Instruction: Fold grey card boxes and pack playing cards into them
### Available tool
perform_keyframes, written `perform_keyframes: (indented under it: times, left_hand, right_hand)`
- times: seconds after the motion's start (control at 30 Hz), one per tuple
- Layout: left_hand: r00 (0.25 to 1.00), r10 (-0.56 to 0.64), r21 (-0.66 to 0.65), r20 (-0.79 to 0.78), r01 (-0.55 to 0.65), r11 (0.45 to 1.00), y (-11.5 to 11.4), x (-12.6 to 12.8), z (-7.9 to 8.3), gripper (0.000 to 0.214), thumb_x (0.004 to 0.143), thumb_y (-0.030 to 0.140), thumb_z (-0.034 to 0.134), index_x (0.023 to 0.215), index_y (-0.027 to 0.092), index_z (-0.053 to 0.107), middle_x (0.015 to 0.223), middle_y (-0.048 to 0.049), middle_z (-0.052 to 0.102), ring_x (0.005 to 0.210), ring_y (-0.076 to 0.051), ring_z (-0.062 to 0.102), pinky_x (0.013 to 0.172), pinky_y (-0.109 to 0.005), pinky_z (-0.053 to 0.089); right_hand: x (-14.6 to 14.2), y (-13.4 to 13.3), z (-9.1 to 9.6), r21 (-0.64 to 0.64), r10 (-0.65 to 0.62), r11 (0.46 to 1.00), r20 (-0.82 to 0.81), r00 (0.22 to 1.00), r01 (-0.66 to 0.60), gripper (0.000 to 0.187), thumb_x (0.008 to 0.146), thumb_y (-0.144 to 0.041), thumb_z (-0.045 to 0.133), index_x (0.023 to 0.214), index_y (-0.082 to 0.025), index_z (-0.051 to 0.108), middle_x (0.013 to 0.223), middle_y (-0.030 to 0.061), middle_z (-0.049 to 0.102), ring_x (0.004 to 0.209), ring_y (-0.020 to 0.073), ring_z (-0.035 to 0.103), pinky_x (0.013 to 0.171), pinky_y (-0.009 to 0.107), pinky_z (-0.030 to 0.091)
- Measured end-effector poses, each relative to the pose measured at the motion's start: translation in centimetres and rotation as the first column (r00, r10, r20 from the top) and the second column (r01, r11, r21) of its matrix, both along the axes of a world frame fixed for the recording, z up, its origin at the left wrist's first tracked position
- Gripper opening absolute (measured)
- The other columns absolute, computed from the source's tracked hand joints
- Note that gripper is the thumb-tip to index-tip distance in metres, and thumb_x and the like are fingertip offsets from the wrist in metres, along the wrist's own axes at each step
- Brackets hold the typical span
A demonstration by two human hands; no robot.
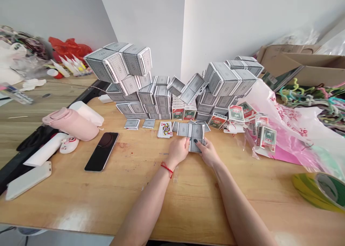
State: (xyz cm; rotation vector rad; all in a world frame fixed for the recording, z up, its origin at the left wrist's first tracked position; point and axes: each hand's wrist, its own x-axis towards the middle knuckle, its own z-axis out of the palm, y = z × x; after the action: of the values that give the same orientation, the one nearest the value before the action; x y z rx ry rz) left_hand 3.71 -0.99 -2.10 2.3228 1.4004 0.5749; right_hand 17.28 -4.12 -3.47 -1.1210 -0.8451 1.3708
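Observation:
Between my hands is a piece made of grey-backed playing cards (191, 130), several cards joined with their backs facing up. My left hand (178, 150) is closed on its left side, with a red string bracelet (167, 169) at the wrist. On the right, my right hand (208, 150) grips the lower edge, its dark-nailed thumb lying on top. A face-up stack of cards (164, 130), a queen showing, lies just left of the piece. Behind stand blocks folded from the same cards, a left pile (134, 91) and a right pile (226, 80), with a tilted block (192, 89) between them.
Card boxes (235, 113) and a pink-and-white plastic bag (285, 120) lie to the right, with a roll of yellow tape (319, 190) nearer. Leftward are a black phone (101, 151), a pink bottle (71, 123) and a white power bank (28, 181). A cardboard box (318, 64) stands behind.

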Motion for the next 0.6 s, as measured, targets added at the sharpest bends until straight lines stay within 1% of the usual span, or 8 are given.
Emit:
perform_keyframes:
  times: [0.17, 0.23, 0.37, 0.43, 0.5, 0.6]
  left_hand:
    - [0.997, 0.011, 0.039, -0.071, -0.008, 0.999, 0.0, 0.1, 0.2, 0.041, 0.090, 0.034, 0.022, 0.072, 0.017, 0.055, 0.065, -0.0064, 0.061, 0.055, -0.016, 0.052, 0.050, -0.027, 0.022]
    - [0.998, 0.010, 0.037, -0.064, -0.007, 0.999, 0.1, 0.1, 0.2, 0.041, 0.090, 0.034, 0.022, 0.073, 0.017, 0.055, 0.065, -0.0065, 0.061, 0.056, -0.016, 0.052, 0.050, -0.027, 0.021]
    - [0.999, 0.000, -0.001, 0.048, 0.000, 1.000, 0.4, -0.2, 0.1, 0.037, 0.090, 0.032, 0.024, 0.074, 0.017, 0.053, 0.065, -0.0046, 0.059, 0.056, -0.013, 0.050, 0.050, -0.025, 0.023]
    - [0.994, 0.012, -0.025, 0.112, -0.010, 1.000, 0.5, -0.4, 0.1, 0.036, 0.090, 0.032, 0.024, 0.071, 0.016, 0.051, 0.061, -0.0032, 0.057, 0.052, -0.011, 0.047, 0.050, -0.024, 0.022]
    - [0.986, 0.027, -0.034, 0.166, -0.022, 0.999, 0.6, -0.5, 0.0, 0.036, 0.089, 0.032, 0.025, 0.069, 0.016, 0.049, 0.056, -0.0017, 0.053, 0.049, -0.010, 0.044, 0.049, -0.023, 0.021]
    - [0.975, 0.052, -0.036, 0.218, -0.046, 0.998, 0.7, -0.7, 0.1, 0.035, 0.089, 0.034, 0.027, 0.067, 0.016, 0.048, 0.053, -0.0004, 0.050, 0.047, -0.010, 0.041, 0.048, -0.023, 0.020]
  right_hand:
    - [-0.1, 0.1, 0.0, -0.009, -0.037, 0.999, 0.046, 0.998, 0.037, 0.033, 0.068, -0.040, 0.065, 0.090, -0.018, 0.057, 0.087, 0.0046, 0.067, 0.080, 0.0190, 0.061, 0.072, 0.031, 0.047]
    - [-0.2, 0.1, 0.2, -0.018, -0.047, 0.999, 0.021, 0.999, 0.048, 0.032, 0.066, -0.039, 0.066, 0.089, -0.018, 0.057, 0.088, 0.0043, 0.067, 0.080, 0.0192, 0.061, 0.073, 0.032, 0.047]
    - [-0.3, 0.1, 1.4, -0.032, 0.007, 0.999, -0.164, 0.986, -0.012, 0.028, 0.065, -0.033, 0.068, 0.087, -0.020, 0.058, 0.089, 0.0027, 0.068, 0.082, 0.0198, 0.062, 0.074, 0.034, 0.049]
    - [-0.3, -0.1, 2.0, -0.043, 0.044, 0.998, -0.223, 0.974, -0.055, 0.027, 0.064, -0.029, 0.069, 0.088, -0.020, 0.059, 0.090, 0.0029, 0.068, 0.083, 0.0204, 0.063, 0.075, 0.035, 0.049]
    - [0.0, -0.2, 2.3, -0.049, 0.067, 0.995, -0.247, 0.967, -0.082, 0.027, 0.063, -0.026, 0.070, 0.088, -0.020, 0.061, 0.090, 0.0039, 0.068, 0.083, 0.0213, 0.063, 0.076, 0.037, 0.050]
    - [0.4, -0.1, 2.1, -0.061, 0.090, 0.992, -0.246, 0.965, -0.108, 0.025, 0.062, -0.025, 0.070, 0.084, -0.018, 0.062, 0.088, 0.0060, 0.068, 0.082, 0.0231, 0.064, 0.074, 0.040, 0.051]
